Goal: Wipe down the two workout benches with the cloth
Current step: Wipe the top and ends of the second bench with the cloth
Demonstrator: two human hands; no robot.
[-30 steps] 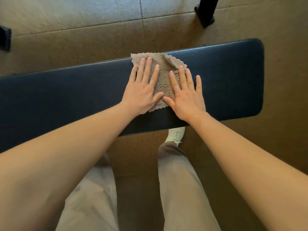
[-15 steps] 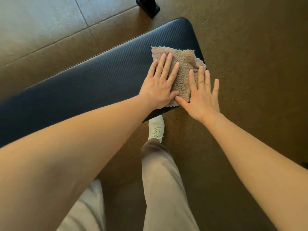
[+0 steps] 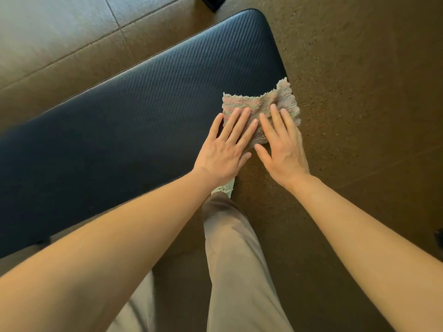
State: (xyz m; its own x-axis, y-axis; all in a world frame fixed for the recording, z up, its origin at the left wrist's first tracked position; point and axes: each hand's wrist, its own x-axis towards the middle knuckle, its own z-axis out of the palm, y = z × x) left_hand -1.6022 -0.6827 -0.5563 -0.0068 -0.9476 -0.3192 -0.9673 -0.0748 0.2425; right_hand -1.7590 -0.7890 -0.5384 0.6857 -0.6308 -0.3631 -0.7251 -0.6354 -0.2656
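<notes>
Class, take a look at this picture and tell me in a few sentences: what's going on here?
A person is leaning over a dark padded bench and pressing a fuzzy beige cloth onto it with both hands. The left hand and the right hand lie flat with straight fingers on the cloth. The cloth is at the very end of the bench, and its bunched far corner hangs past the edge over the brown floor. Only one bench is in view.

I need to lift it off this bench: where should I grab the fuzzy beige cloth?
Probably the rumpled right edge of the fuzzy beige cloth, which overhangs the end of the black padded bench. Come from the right, past the bench end, pinching it above and below.
</notes>
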